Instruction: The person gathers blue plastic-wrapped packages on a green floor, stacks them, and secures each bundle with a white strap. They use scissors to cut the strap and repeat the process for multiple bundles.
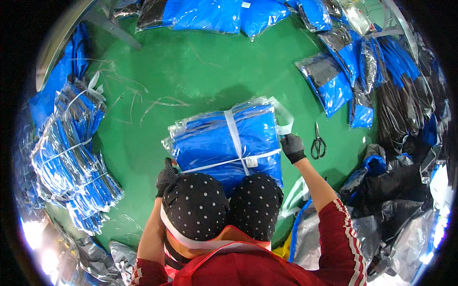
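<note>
A stack of blue folded items in clear plastic bags (205, 138) lies on the floor before my knees. A white strap (234, 131) crosses over it, and another length runs along its near side. My right hand (292, 148), in a dark dotted glove, is closed at the stack's right edge on the loose strap (285, 128), which loops up toward the far right corner. My left hand (166, 179), gloved alike, is closed at the near left corner, by the strap's left end. What its fingers hold is hidden. My knees press against the stack's near side.
Black-handled scissors (318, 144) lie right of my right hand. Tied bagged bundles (71, 157) are heaped at left. Bagged blue and black items (329, 81) lie at far right, with more blue bags (210, 16) at the back. Black and grey sheeting (391, 190) piles up at right.
</note>
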A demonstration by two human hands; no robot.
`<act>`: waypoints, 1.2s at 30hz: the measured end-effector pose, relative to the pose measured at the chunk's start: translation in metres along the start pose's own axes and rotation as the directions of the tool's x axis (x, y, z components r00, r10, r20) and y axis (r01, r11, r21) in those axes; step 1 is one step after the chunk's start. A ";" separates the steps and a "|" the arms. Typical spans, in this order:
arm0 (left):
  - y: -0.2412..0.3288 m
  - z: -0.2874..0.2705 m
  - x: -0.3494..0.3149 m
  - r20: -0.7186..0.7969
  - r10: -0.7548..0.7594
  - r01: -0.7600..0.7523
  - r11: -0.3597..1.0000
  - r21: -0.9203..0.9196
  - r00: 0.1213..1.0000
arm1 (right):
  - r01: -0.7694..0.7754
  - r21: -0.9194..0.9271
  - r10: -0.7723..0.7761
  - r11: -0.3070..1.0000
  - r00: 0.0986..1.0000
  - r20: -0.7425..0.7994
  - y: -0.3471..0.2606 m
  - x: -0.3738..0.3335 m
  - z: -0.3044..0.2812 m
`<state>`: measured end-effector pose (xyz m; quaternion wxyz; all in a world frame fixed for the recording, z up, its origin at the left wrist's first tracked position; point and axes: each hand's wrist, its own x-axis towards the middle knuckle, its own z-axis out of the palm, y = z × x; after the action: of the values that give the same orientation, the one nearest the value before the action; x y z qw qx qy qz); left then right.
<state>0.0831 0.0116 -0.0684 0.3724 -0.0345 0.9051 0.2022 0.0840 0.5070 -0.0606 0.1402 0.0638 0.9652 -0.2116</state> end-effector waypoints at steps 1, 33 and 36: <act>-0.014 0.013 0.008 0.108 -0.155 0.146 0.985 0.093 0.982 | -0.045 -0.032 0.047 0.998 0.997 0.065 -0.004 -0.001 -0.006; -0.049 0.092 0.094 0.113 0.104 -0.106 0.994 0.014 0.988 | -0.398 0.531 0.429 0.748 0.901 0.072 0.024 0.068 0.116; -0.017 0.049 0.091 0.016 0.208 -0.208 0.978 -0.010 0.978 | -0.330 0.653 0.422 0.681 0.906 0.019 0.020 0.088 0.094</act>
<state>0.0535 0.0232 -0.1677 0.3565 0.0606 0.8998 0.2441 0.0266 0.4902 -0.1763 0.0854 0.3190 0.8064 -0.4907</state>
